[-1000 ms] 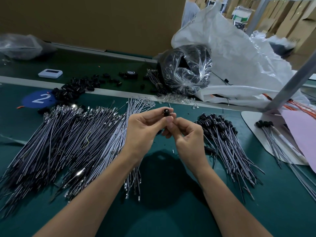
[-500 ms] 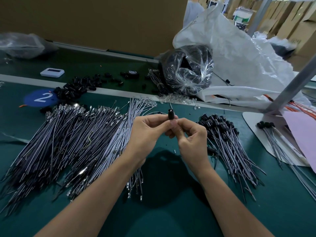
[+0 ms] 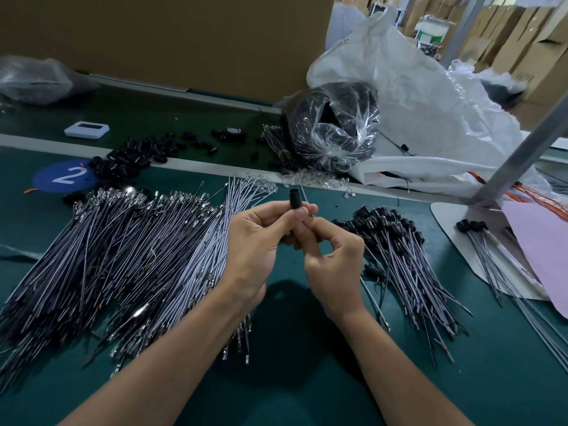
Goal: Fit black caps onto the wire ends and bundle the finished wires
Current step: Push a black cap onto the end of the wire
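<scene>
Table [image 3: 307, 379]: green mat, crowded. Anything dropped here vanishes into the clutter.
Uncapped pile [image 3: 107, 256]: big fan of bare wires on the L side, with the L forearm passing over its edge. Risk: the arm drags thru, wires scatter or tangle, metal ends snag.
Capped pile [image 3: 399, 247]: finished ones just R of the hands, caps at the far end. Risk: the next one gets tossed short, lands betw. piles and mixes w/ bare stock, so the bundle comes out wrong.
Left hand [image 3: 255, 241]: thumb + fingertips clamped on the black cap, up off the mat, centre. Risk: too hard a squeeze deforms the cap mouth and the wire end won't go in.
Right hand [image 3: 332, 259]: fingers curled tight, pinching just below the cap, on the wire by my read. Risk: push off-axis and the wire buckles.
Black cap [image 3: 295, 199]: near upright, poking above both sets of fingertips. Seated or not? Can't tell. Risk: half-seated, it pops off later in the bundle.
Wire [image 3: 303, 193]: only a thin bit shows beside the cap, rest hidden in the hands. Risk: it slips past the cap instead of into it.
</scene>
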### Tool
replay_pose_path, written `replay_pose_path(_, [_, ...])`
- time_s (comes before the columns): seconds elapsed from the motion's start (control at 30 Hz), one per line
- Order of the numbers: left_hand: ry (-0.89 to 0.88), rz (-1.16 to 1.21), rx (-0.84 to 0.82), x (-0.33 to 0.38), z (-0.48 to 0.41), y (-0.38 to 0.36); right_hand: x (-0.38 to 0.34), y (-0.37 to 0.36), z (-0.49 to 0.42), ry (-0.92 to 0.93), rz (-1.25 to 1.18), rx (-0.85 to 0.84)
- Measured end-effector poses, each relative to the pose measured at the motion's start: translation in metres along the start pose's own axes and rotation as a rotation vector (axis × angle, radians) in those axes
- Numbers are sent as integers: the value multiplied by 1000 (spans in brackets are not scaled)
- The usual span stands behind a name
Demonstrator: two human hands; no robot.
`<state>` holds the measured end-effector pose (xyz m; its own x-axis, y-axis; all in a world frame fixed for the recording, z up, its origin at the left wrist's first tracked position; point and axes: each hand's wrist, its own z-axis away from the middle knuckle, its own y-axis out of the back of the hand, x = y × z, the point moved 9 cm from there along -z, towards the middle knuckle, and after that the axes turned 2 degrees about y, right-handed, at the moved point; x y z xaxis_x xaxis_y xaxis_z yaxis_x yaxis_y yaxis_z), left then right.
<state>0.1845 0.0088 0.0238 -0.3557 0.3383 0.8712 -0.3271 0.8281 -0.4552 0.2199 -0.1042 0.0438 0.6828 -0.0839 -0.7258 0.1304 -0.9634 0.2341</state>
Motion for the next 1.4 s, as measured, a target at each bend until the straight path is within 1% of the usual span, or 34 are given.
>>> replay_pose_path(0.2, [21, -1, 4, 2, 0, 2, -4, -1, 0, 13, 21, -3])
replay_pose_path(0.3, [51, -15, 2, 0, -1, 3, -4, -1, 2, 37, 42, -28])
replay_pose_path(0.4, [91, -4, -14, -2, 1, 3, 0, 0, 1, 26, 50, -44])
replay_pose_path(0.47, [85, 1, 5, -1, -1, 5, 2, -4, 1, 7, 46, -88])
replay_pose_path(0.53, [75, 19, 51, 3, -5, 12, 4, -8, -1, -36, 29, -137])
replay_pose_path(0.57, [77, 50, 67, 4, -7, 16, 7, -5, -4, -81, 6, -125])
replay_pose_path(0.63, [117, 161, 42, 5, -10, 19, 19, 12, -19, -204, -2, -28])
replay_pose_path(0.7, [193, 272, -37, 2, -10, 17, 30, 34, -38, -263, 124, 38])
replay_pose_path(0.77, [244, 323, -126, -1, -8, 11, 33, 46, -58, -241, 313, 16])
replay_pose_path(0.87, [240, 283, -186, -3, -7, 4, 50, 46, -85, -221, 629, -106])
replay_pose_path(0.93, [210, 234, -201, -3, -8, 2, 79, 42, -102, -274, 822, -230])
replay_pose_path(1.0, [167, 208, -215, -1, -9, 2, 108, 39, -115, -348, 945, -352])
replay_pose_path(1.07, [137, 194, -223, 0, -9, 3, 128, 33, -123, -377, 1000, -432])
replay_pose_path(1.17, [114, 169, -234, 2, -10, 3, 143, 27, -129, -388, 1056, -470])
replay_pose_path(1.27, [101, 154, -243, 4, -9, 2, 145, 23, -131, -362, 1092, -456])
replay_pose_path(1.33, [98, 149, -246, 5, -9, 1, 141, 22, -133, -331, 1064, -414])
replay_pose_path(1.4, [96, 143, -253, 5, -9, 1, 142, 22, -134, -338, 1010, -390])
